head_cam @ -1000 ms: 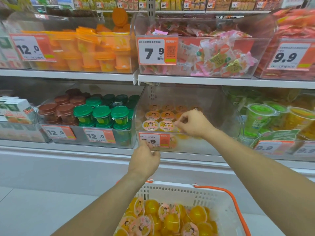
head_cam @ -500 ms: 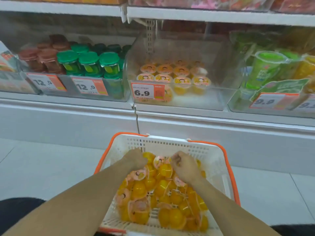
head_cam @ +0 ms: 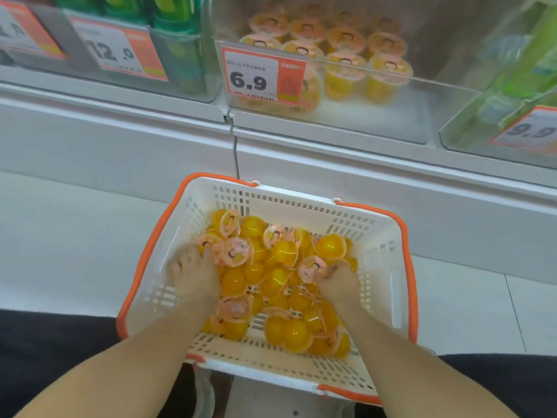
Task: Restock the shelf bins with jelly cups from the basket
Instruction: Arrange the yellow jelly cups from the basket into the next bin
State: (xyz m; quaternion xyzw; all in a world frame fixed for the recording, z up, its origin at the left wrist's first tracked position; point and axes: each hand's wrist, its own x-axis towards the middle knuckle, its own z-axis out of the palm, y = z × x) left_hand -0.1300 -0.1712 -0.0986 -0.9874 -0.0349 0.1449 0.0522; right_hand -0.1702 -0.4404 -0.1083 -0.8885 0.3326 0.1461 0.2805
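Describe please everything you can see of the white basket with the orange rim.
The basket looks like white plastic, rectangular, with slotted walls and floor and an orange rim; an orange handle lies folded along each long side. It stands upright and open below the shelf, in front of the person. Yellow jelly cups with pink picture lids lie jumbled inside, covering most of the floor. The left hand and the right hand both reach into the cups.
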